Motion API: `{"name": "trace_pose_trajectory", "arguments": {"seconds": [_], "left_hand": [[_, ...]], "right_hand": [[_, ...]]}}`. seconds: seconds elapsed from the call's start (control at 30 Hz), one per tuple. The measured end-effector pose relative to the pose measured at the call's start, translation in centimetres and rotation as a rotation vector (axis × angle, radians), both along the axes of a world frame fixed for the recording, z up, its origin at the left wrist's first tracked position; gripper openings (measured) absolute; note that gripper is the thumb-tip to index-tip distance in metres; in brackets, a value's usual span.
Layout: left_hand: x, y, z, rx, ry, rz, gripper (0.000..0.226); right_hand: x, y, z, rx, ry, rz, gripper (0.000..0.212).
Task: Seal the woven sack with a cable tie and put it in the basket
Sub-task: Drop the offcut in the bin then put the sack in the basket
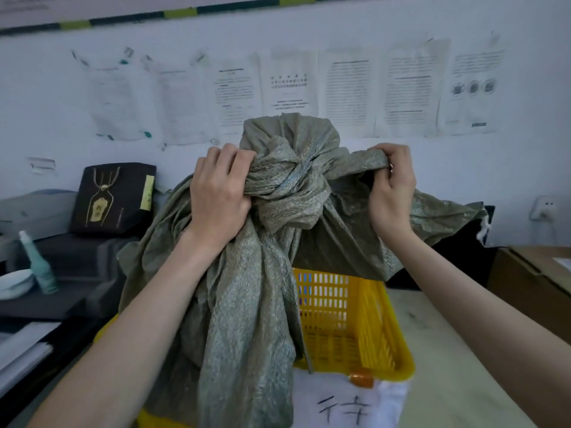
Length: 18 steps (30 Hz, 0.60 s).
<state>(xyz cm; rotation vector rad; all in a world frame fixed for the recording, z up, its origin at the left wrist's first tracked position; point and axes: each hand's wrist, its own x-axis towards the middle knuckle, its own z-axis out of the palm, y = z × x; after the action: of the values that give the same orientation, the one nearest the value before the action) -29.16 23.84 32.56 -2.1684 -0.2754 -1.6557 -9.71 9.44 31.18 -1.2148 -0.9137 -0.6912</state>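
Observation:
A grey-green woven sack [247,304] hangs above a yellow plastic basket [380,344], its lower part draped over the basket's left side. The sack's neck is twisted into a thick knot [287,183] at chest height. My left hand [216,196] grips the bunched fabric just left of the knot. My right hand [392,193] pinches a stretched strip of the sack to the right of the knot. No cable tie is visible.
A white paper label [346,406] with handwritten characters hangs on the basket's near wall. A dark bag [114,199], a bottle [38,264] and a bowl [15,284] sit at the left. A cardboard box [537,282] stands at the right. Papers [290,84] cover the wall behind.

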Motion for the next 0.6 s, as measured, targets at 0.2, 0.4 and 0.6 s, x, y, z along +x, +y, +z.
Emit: {"name": "trace_pose_trajectory", "arguments": {"seconds": [0.2,0.4,0.6], "left_hand": [[-5.3,2.5,-0.2,-0.031,-0.023,-0.015,0.052],[-8.6,4.2,-0.9,-0.070,0.020,0.021,0.053],[-9.2,3.9,-0.5,-0.137,0.121,-0.002,0.050]], "right_hand": [[-5.1,2.4,0.5,-0.033,-0.022,0.005,0.029],[-7.9,4.7,-0.3,-0.099,0.026,0.025,0.030],[-7.9,5.0,-0.8,-0.187,0.132,0.019,0.031]]}}
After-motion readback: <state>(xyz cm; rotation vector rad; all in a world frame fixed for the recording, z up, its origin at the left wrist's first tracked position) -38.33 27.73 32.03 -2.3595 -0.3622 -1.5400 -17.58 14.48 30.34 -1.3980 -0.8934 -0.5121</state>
